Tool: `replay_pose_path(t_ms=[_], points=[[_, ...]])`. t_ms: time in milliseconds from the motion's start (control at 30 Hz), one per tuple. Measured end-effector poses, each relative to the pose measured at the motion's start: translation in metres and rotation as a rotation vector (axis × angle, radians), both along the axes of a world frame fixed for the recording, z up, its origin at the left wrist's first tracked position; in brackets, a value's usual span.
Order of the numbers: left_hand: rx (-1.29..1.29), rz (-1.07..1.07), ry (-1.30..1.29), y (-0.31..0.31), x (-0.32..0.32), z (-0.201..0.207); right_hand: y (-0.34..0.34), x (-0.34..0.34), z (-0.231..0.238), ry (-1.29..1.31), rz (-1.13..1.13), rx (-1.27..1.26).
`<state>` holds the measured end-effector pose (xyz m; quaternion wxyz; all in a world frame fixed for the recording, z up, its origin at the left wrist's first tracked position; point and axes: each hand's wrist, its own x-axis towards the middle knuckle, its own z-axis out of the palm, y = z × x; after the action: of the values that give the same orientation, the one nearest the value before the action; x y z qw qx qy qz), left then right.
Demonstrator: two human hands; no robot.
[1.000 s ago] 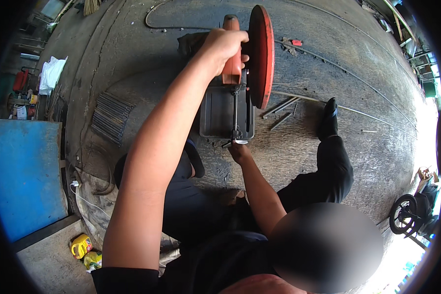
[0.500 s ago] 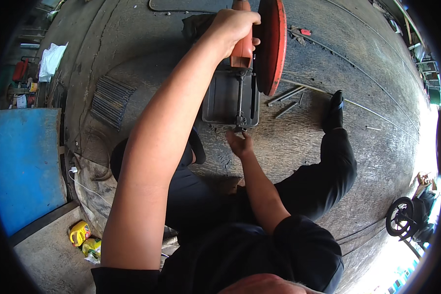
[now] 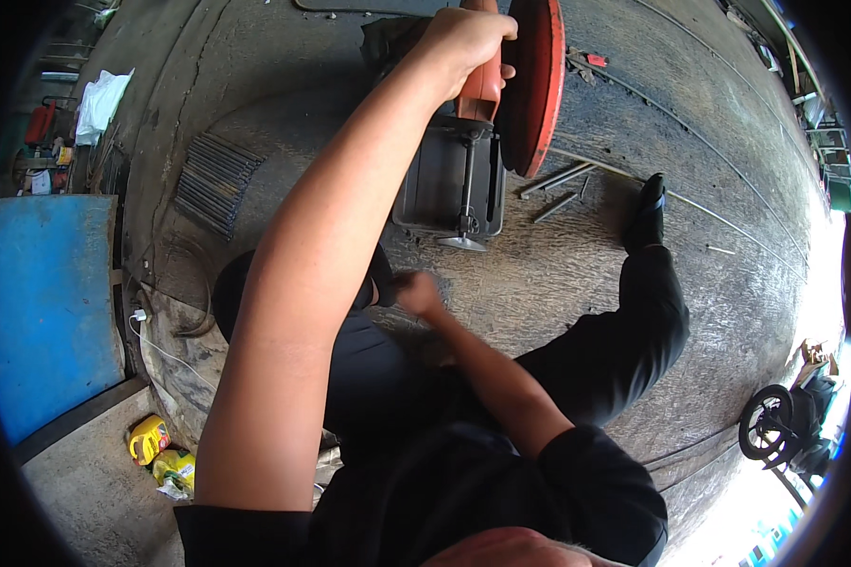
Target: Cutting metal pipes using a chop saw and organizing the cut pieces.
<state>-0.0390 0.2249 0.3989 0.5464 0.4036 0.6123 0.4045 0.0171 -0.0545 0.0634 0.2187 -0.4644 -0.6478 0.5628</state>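
Note:
A red cut-off saw (image 3: 482, 87) with a large red disc guard (image 3: 536, 94) stands ahead of me on its dark metal base (image 3: 425, 203). My left hand (image 3: 468, 45) is closed around the saw's red handle part, beside the guard. Along the base runs a clamp screw (image 3: 468, 180), ending near me in a pale crank handle (image 3: 461, 244). My right hand (image 3: 418, 292) is off that crank, lower and to its left, close to my left foot. Motion smears its fingers, so whether it holds anything is unclear.
Several dark metal rods (image 3: 217, 184) lie in a row on the floor, left of the saw. Short metal pieces (image 3: 558, 203) lie to its right, near my right foot (image 3: 645, 213). A blue panel (image 3: 52, 312) stands far left; a motorcycle wheel (image 3: 766, 422) shows far right.
My right hand has left the clamp's crank and moved left, toward my left foot. The crank handle now lies crosswise in view. My left hand keeps its hold on the saw.

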Motion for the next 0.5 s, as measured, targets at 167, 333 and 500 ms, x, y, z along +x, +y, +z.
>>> replay_pose_path(t_ms=[167, 333, 500], points=[[-0.063, 0.105, -0.043, 0.0, 0.012, 0.013, -0.016, -0.03, 0.011, -0.055, 0.035, -0.139], [-0.027, 0.046, -0.066, -0.001, 0.003, -0.001, -0.002, -0.002, -0.011, -0.142, -0.044, -0.177], [-0.041, 0.059, -0.093, -0.001, 0.003, 0.006, 0.031, 0.025, -0.035, 0.344, -0.779, -0.527]])
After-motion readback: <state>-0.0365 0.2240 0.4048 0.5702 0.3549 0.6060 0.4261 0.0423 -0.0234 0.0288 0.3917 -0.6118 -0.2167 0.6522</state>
